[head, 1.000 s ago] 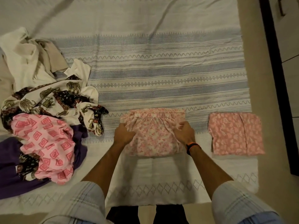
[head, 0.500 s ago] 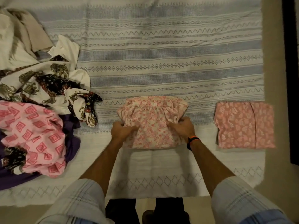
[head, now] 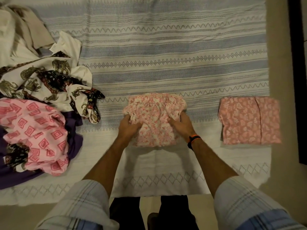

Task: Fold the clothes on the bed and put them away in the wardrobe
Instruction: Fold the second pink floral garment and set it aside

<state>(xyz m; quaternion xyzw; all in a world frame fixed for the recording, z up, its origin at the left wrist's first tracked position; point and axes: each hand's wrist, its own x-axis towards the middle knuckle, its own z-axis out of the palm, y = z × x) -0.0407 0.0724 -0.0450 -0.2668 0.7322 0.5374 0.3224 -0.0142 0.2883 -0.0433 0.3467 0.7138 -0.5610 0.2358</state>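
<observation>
Floral garment [head: 155,120] folded small on bedspread [head: 166,52], mid-bed near front edge. Left hand [head: 128,127] and right hand [head: 181,124] clench its 2 sides. Step: finishing fold. Next, likely: stack with pink folded piece [head: 249,120], then tackle unfolded pile [head: 38,103].

The bedspread [head: 166,52] is white with blue-grey stripes and zigzag and diamond bands. The garment [head: 154,120] is cream with red floral print. The folded piece [head: 249,120] is salmon pink with pale leaves. The wristband [head: 193,138] is black and orange.
</observation>
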